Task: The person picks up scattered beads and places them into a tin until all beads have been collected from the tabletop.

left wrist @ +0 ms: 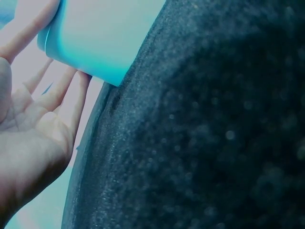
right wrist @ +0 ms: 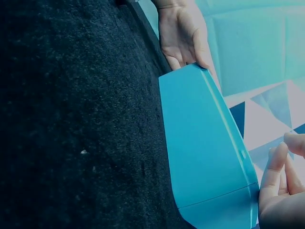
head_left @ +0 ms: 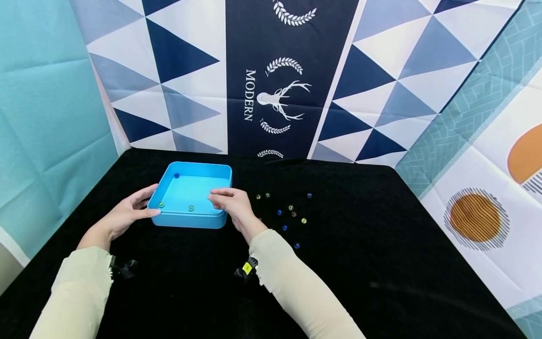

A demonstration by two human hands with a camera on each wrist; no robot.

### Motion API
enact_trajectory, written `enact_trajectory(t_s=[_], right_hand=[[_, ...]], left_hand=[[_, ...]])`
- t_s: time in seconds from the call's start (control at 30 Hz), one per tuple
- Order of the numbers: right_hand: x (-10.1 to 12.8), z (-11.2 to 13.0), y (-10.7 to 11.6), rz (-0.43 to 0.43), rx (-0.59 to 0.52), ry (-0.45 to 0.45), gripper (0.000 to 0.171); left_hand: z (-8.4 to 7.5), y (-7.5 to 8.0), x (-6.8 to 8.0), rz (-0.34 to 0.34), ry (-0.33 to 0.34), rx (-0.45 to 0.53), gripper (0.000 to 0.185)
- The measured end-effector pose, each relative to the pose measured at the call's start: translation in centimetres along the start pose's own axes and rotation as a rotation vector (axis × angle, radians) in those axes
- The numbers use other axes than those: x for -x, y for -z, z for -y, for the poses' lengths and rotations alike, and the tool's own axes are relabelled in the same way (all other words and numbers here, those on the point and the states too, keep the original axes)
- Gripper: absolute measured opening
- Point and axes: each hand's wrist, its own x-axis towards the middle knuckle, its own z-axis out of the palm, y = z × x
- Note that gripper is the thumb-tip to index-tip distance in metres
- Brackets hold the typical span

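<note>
Resting on the black cloth of the table [head_left: 381,263], a shallow blue tray [head_left: 213,220] sits toward the left of the surface, square to the person and framed by both hands. The left hand [head_left: 123,216] lies against the tray's near left corner with its fingers fairly straight and spread, the fingertips touching the outer wall; the left wrist view shows the open palm [left wrist: 33,138] and those fingers laid along the tray's rounded corner [left wrist: 90,43]. The right hand [head_left: 233,203] hovers at the tray's right rim with its fingers drawn together over the edge; whether they pinch something I cannot tell. In the right wrist view the fingers [right wrist: 274,174] stand just beside the tray's corner. Three marbles lie inside the tray: a blue one [head_left: 176,175] near the far left corner and two greenish ones [head_left: 191,208] close to the near wall. More marbles [head_left: 291,214] lie scattered on the cloth just right of the tray.
</note>
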Motion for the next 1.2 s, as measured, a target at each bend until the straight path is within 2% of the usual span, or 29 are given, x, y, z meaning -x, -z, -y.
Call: enact_trajectory(t_s=[0.4,0.73,1.2], right_hand=[[1.2,-0.4,1.4,0.027,-0.099,0.035,0.023],[2.0,-1.2,3.2,0.019,-0.112,0.047,0.024],[2.7,-1.8,5.3,0.035,-0.067,0.096,0.028]], left_hand=[[-0.1,0.1,0.1,-0.004,0.018,-0.002,0.087],[-0.3,-0.1,0.2,0.001,0.013,-0.001,0.086],[0.2,0.0,0.0,-0.004,0.002,-0.007,0.085]])
